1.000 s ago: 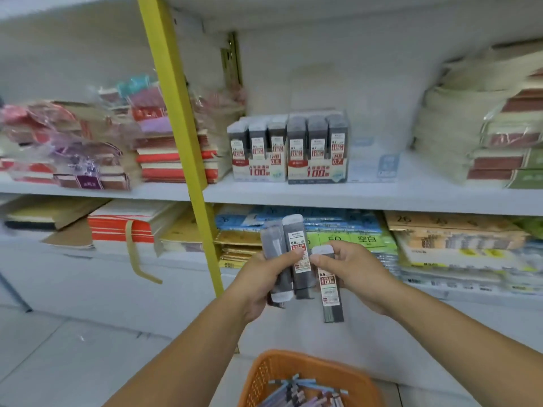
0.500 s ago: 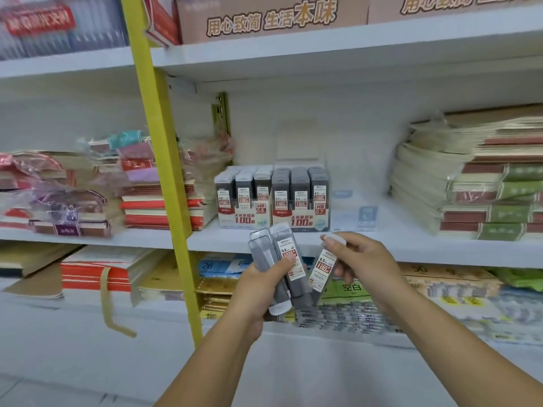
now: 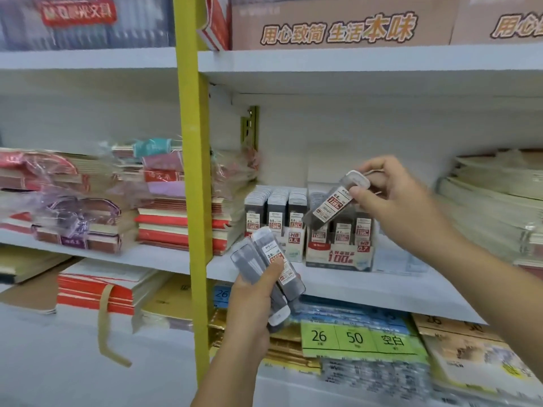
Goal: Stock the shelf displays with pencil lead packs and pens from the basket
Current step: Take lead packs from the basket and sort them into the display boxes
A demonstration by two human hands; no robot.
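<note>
My right hand [image 3: 390, 201] pinches one grey pencil lead pack [image 3: 332, 205] by its white cap, tilted, just above and in front of the right display box [image 3: 338, 257] of lead packs on the middle shelf. A second display box [image 3: 291, 251] marked 0.5 stands to its left. My left hand [image 3: 249, 306] grips two more lead packs [image 3: 273, 268] lower down, in front of the shelf edge. The basket is out of view.
A yellow upright post [image 3: 194, 171] divides the shelving. Stacks of wrapped notebooks [image 3: 73, 201] lie left of it, cream notebook piles [image 3: 493, 207] at the right. Cardboard boxes [image 3: 338, 24] sit on the top shelf. Paper packs [image 3: 358, 339] fill the shelf below.
My view has tilted up and the basket has left the frame. My right hand has carried one lead pack up and right to the display box; my left hand keeps the other two.
</note>
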